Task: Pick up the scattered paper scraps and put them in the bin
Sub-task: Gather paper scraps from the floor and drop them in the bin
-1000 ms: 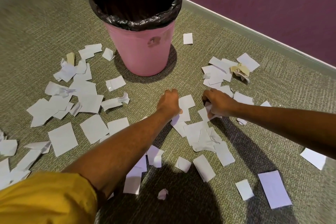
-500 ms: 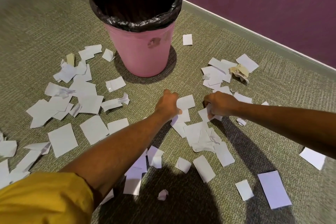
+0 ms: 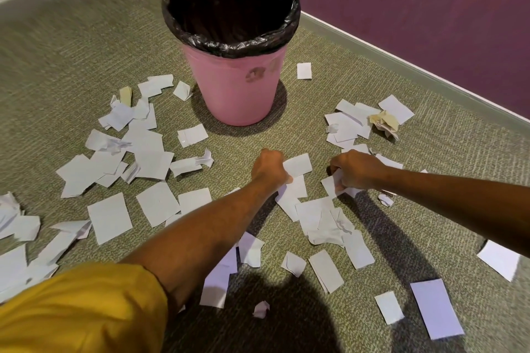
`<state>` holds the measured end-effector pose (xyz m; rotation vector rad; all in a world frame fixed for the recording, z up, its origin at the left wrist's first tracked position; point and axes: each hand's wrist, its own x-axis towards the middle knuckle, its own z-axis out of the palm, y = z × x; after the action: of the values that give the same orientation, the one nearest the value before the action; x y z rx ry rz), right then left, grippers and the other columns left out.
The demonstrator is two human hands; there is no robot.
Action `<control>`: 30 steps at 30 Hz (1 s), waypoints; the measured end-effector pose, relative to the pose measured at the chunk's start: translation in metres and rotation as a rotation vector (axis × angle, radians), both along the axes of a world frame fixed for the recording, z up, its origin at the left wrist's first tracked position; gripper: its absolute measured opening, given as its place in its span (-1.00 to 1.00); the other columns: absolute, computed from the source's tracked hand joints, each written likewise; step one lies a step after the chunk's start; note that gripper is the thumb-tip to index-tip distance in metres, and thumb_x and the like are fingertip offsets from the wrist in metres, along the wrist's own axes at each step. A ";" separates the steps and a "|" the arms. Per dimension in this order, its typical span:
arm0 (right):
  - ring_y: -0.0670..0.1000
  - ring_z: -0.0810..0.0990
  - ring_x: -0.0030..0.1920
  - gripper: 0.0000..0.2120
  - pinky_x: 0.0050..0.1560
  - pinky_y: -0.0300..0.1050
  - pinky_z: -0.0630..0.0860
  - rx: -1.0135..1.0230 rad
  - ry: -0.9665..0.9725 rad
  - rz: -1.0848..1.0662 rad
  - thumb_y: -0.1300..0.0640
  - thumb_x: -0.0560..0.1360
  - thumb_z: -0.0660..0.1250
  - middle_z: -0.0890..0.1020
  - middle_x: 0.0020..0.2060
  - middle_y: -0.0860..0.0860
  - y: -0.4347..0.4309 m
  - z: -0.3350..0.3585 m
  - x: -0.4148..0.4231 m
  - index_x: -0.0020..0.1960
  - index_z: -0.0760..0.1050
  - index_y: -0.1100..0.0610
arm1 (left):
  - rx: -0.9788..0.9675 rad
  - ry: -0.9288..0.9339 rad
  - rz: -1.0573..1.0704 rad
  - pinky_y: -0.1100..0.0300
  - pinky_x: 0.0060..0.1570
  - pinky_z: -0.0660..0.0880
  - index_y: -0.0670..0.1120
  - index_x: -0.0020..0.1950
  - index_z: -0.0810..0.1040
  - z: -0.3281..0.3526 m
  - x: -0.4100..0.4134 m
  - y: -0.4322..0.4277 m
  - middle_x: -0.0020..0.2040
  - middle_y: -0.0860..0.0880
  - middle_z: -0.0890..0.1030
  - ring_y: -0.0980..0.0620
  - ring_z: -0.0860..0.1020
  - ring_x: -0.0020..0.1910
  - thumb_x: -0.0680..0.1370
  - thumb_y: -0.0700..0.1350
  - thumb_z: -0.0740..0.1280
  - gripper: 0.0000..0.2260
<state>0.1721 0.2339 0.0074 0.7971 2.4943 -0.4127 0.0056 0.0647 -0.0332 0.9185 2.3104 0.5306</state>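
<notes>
Hands are working low and apart — the left hand [image 3: 271,167] is curling round a white scrap [image 3: 298,164], the right hand [image 3: 355,170] is gripping a second scrap [image 3: 331,184] — with loose paper scraps [image 3: 110,216] lying all about them and the pink bin [image 3: 232,89] standing beyond on the carpet [image 3: 57,51].

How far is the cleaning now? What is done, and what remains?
Barely begun. Nothing shows inside the bin, though its liner is dark. In hand: the left hand grips one scrap, and the right hand pinches a second scrap. Left: many scraps all over the carpet.
</notes>
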 end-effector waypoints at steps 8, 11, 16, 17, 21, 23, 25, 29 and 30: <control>0.12 0.64 -0.06 -0.69 -0.34 -0.19 0.36 -0.024 0.042 -0.006 0.24 0.39 0.61 0.71 0.03 0.10 -0.001 0.004 -0.015 0.12 0.68 0.12 | 0.036 -0.050 0.053 0.14 -0.30 0.48 -0.16 -0.06 0.66 -0.001 -0.005 -0.001 -0.11 -0.07 0.66 -0.07 0.63 -0.08 0.43 -0.18 0.66 -0.78; 0.14 0.65 -0.07 -0.73 -0.33 -0.17 0.38 -0.028 0.071 0.005 0.25 0.39 0.61 0.71 -0.02 0.10 -0.002 0.007 -0.017 0.06 0.67 0.15 | 0.033 -0.061 0.035 0.01 -0.14 0.68 -0.16 -0.07 0.71 0.001 -0.007 0.000 -0.12 -0.09 0.71 -0.10 0.69 -0.06 0.39 -0.22 0.67 -0.80; 0.11 0.69 -0.14 -0.83 -0.32 -0.13 0.45 -0.049 0.105 -0.014 0.25 0.41 0.60 0.74 -0.08 0.09 0.000 0.011 -0.015 -0.02 0.69 0.17 | 0.078 -0.144 0.054 -0.04 -0.12 0.73 -0.19 -0.08 0.73 0.010 -0.015 -0.001 -0.19 -0.11 0.73 -0.07 0.74 -0.14 0.38 -0.26 0.68 -0.80; 0.07 0.69 -0.19 -0.83 -0.32 -0.13 0.47 -0.059 0.109 -0.028 0.24 0.42 0.61 0.75 -0.08 0.09 0.000 0.012 -0.016 -0.02 0.69 0.18 | 0.092 -0.171 0.073 -0.04 -0.19 0.73 -0.21 -0.06 0.73 0.013 -0.017 -0.002 -0.17 -0.14 0.73 -0.10 0.75 -0.16 0.37 -0.29 0.68 -0.79; -0.02 0.60 -0.26 -0.73 -0.42 -0.17 0.44 -0.093 0.150 -0.067 0.16 0.45 0.65 0.67 -0.17 0.06 0.000 0.023 -0.021 0.02 0.63 0.23 | 0.145 -0.308 0.148 0.00 -0.37 0.70 -0.30 0.03 0.69 0.022 -0.025 -0.005 -0.11 -0.27 0.72 -0.20 0.76 -0.19 0.40 -0.37 0.65 -0.74; 0.04 0.60 -0.13 -0.73 -0.31 -0.14 0.45 -0.104 0.187 -0.109 0.11 0.46 0.65 0.65 -0.10 0.06 0.001 0.030 -0.026 0.00 0.61 0.14 | 0.191 -0.375 0.172 -0.13 -0.21 0.72 -0.27 -0.02 0.67 0.028 -0.027 -0.005 -0.08 -0.31 0.74 -0.16 0.73 -0.22 0.39 -0.37 0.65 -0.75; 0.01 0.56 -0.19 -0.76 -0.32 -0.16 0.43 -0.190 0.249 -0.218 0.14 0.48 0.63 0.64 -0.13 0.07 0.004 0.041 -0.030 -0.04 0.60 0.18 | 0.238 -0.406 0.168 -0.09 -0.11 0.71 -0.26 -0.04 0.67 0.038 -0.028 -0.003 -0.06 -0.29 0.75 -0.11 0.69 -0.23 0.39 -0.35 0.65 -0.77; 0.01 0.56 -0.24 -0.78 -0.36 -0.15 0.46 -0.382 0.400 -0.370 0.15 0.56 0.56 0.66 -0.15 0.13 0.015 0.085 -0.035 0.07 0.63 0.28 | 0.348 -0.511 0.181 0.01 -0.15 0.70 -0.19 -0.09 0.68 0.070 -0.030 0.013 -0.03 -0.28 0.74 -0.09 0.68 -0.23 0.45 -0.37 0.61 -0.83; -0.01 0.56 -0.24 -0.77 -0.33 -0.14 0.47 -0.414 0.454 -0.398 0.13 0.56 0.56 0.66 -0.16 0.11 0.018 0.098 -0.037 0.08 0.64 0.27 | 0.371 -0.523 0.182 0.04 -0.19 0.68 -0.17 -0.11 0.66 0.082 -0.031 0.017 -0.05 -0.27 0.73 -0.09 0.67 -0.24 0.46 -0.37 0.60 -0.83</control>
<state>0.1354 0.2515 0.1058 1.1162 2.4873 -1.3302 -0.0252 0.0821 0.0484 0.6296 1.8524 1.1556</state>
